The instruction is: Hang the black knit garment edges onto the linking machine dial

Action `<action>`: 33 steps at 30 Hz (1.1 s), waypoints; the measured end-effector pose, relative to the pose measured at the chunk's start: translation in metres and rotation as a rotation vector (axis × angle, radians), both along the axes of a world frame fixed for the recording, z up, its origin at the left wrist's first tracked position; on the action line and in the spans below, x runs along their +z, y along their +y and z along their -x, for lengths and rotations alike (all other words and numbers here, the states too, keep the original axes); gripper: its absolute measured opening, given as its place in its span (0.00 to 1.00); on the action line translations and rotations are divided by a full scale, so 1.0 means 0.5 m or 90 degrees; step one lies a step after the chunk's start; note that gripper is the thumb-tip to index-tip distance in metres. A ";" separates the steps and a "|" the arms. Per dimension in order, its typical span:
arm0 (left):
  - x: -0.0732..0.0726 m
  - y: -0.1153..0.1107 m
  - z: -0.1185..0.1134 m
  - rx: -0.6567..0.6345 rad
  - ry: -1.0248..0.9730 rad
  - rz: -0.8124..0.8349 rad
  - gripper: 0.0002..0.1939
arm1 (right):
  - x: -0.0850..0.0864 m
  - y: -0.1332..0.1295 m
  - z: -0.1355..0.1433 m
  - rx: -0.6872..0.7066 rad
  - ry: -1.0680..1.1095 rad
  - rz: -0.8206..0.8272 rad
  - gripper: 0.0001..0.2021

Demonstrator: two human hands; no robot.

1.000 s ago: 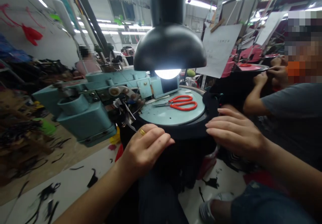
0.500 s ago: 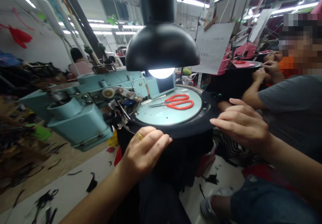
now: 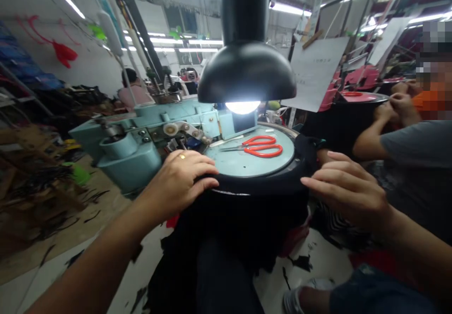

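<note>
Black fabric (image 3: 261,188) touches the left hand (image 3: 185,175).

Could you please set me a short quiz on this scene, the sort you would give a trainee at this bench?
1. True or false: the lamp above the plate is lit.
2. Fill in the gap: the ring is worn on the ____ hand.
3. Which way do the tips of the scissors point in the picture? A) to the right; B) to the left; C) straight down.

Key: 1. True. 2. Left; it shows on a finger of the left hand. 3. B.
</note>
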State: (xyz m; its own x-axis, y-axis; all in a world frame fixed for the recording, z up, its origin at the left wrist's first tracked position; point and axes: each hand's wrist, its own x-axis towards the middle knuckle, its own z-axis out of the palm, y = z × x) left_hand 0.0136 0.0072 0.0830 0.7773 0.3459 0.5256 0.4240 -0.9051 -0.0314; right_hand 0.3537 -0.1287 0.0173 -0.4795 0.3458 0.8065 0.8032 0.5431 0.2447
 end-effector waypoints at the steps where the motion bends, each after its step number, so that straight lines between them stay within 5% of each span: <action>1: 0.002 0.003 0.001 0.026 0.001 -0.010 0.03 | -0.002 0.000 0.000 0.004 0.006 0.000 0.16; 5: -0.029 -0.022 -0.012 0.084 -0.143 -0.147 0.04 | -0.009 0.006 0.000 0.007 0.021 -0.014 0.17; 12: -0.084 -0.087 -0.055 -0.131 -0.271 -0.019 0.07 | 0.007 0.003 0.015 0.055 0.013 0.028 0.12; 33: -0.104 -0.084 -0.090 -0.167 -0.279 -0.099 0.11 | 0.013 0.016 -0.012 -0.001 -0.017 0.020 0.14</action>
State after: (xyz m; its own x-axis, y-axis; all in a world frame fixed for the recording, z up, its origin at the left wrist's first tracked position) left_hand 0.0587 -0.0349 0.0310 0.5237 0.0610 0.8497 0.1878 -0.9812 -0.0453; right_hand 0.3595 -0.1207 0.0238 -0.5007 0.3715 0.7818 0.7971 0.5501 0.2490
